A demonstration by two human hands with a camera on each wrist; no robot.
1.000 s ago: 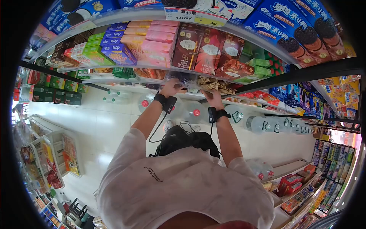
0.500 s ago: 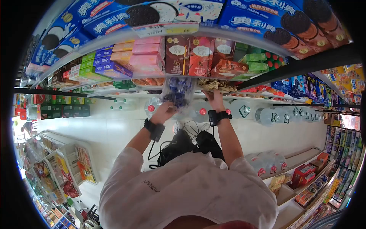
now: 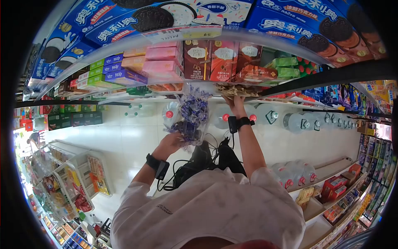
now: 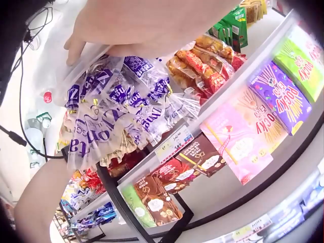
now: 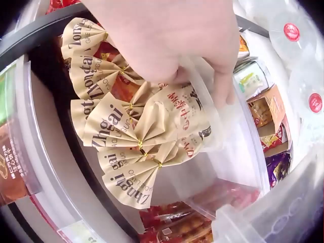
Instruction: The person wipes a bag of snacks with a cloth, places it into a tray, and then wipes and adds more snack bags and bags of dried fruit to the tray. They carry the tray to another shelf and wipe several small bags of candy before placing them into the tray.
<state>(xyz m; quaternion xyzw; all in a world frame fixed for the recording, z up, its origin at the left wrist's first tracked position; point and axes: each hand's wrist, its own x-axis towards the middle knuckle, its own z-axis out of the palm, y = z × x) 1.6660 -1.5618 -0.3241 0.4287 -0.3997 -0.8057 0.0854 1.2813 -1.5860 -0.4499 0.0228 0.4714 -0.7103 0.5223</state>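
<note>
My left hand (image 3: pixel 169 145) grips the near end of a clear plastic bin filled with clear bags with purple lettering (image 3: pixel 195 110). The bin is out in front of the shelf, over the floor. In the left wrist view, fingers curl over the bin's rim (image 4: pixel 93 58), and the bags' fanned, tied tops (image 4: pixel 126 96) face the shelf. My right hand (image 3: pixel 236 106) stays at the shelf edge. Its fingers hook over the wall of another clear bin (image 5: pixel 202 81), which holds tan paper bags (image 5: pixel 152 126) tied with gold twists.
Boxed biscuit sticks (image 3: pixel 163 68) and blue cookie boxes (image 3: pixel 112 31) fill the shelves above. A black shelf bracket (image 3: pixel 306 85) runs right of the right hand. Large water bottles (image 3: pixel 296 123) stand on the floor below. Red-wrapped packs (image 5: pixel 177 220) lie beside the tan bags.
My left hand has drawn the bin of purple-lettered bags out from the shelf, toward my body. My right hand stays at the bin of tan bags. The head view has shifted slightly.
</note>
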